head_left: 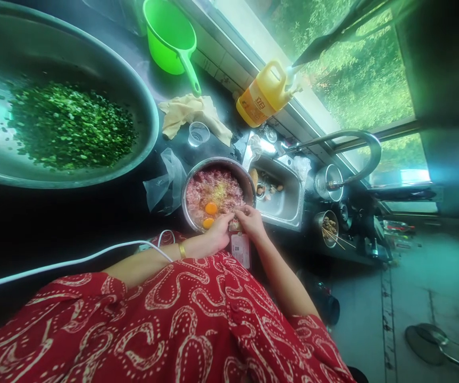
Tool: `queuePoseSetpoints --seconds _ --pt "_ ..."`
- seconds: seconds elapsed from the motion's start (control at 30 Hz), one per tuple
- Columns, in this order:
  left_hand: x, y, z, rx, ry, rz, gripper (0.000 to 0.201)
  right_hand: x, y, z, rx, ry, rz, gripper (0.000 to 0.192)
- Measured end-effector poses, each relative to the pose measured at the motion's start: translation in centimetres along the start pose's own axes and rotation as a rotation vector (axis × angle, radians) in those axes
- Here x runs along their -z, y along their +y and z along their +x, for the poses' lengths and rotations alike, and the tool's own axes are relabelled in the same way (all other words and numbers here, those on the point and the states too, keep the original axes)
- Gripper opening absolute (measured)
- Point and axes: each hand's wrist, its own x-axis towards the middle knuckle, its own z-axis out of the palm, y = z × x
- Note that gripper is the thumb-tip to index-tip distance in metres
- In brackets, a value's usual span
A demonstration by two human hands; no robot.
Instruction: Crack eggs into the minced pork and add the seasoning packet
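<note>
A metal bowl (185, 205) of pink minced meat (201, 186) stands before me on the dark counter. Two egg yolks (210, 208) and a pale yellowish heap (222, 191) lie on the meat. At the bowl's near right edge, my left hand (219, 231) and my right hand (250, 221) meet, fingers pinched together at the top of a small packet (240, 250) with a pale printed label. The packet hangs below my fingers, against my red patterned clothing. Its contents do not show, and my fingers partly cover its upper end.
A large basin (149, 133) of chopped greens (73, 125) fills the left. Behind the bowl are a plastic cup (198, 134), a cloth (193, 110), a green dipper (169, 40) and a yellow detergent jug (263, 96). The sink (281, 205), holding eggshells, adjoins the bowl; a white cable (93, 255) crosses my left arm.
</note>
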Motion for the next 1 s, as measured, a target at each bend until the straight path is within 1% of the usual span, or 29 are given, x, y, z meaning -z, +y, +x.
queuePoseSetpoints --seconds 0.07,0.17,0.3,0.43,0.57,0.67,0.77,0.9,1.0 --pt "-0.13 0.06 -0.15 -0.011 -0.009 0.008 0.012 0.05 0.04 -0.05 0.047 0.038 -0.080 0.019" --pt "-0.34 0.20 -0.39 -0.017 -0.039 0.010 0.011 0.07 0.10 -0.02 0.096 0.018 -0.064 0.023" --pt "-0.48 0.36 -0.48 -0.005 -0.031 0.008 0.010 -0.04 0.31 0.26 0.053 0.045 -0.106 0.020" --pt "-0.65 0.54 -0.47 0.003 -0.052 -0.023 0.010 -0.14 0.37 0.48 0.073 0.045 -0.098 0.023" --pt "-0.69 0.68 -0.35 0.022 -0.034 -0.017 0.011 -0.21 0.35 0.57 0.051 0.054 -0.123 0.020" --pt "-0.59 0.72 -0.17 0.020 -0.040 -0.015 0.010 -0.32 0.28 0.53 0.064 0.049 -0.095 0.021" --pt "-0.55 0.70 -0.06 0.022 -0.029 -0.021 0.011 -0.41 0.07 0.43 0.048 0.053 -0.088 0.020" --pt "-0.66 0.59 -0.02 -0.008 -0.051 -0.035 0.009 -0.39 -0.21 0.38 0.069 0.025 0.011 0.025" --pt "-0.69 0.48 0.06 0.011 -0.021 -0.036 0.011 -0.31 -0.36 0.39 0.039 0.045 0.009 0.024"
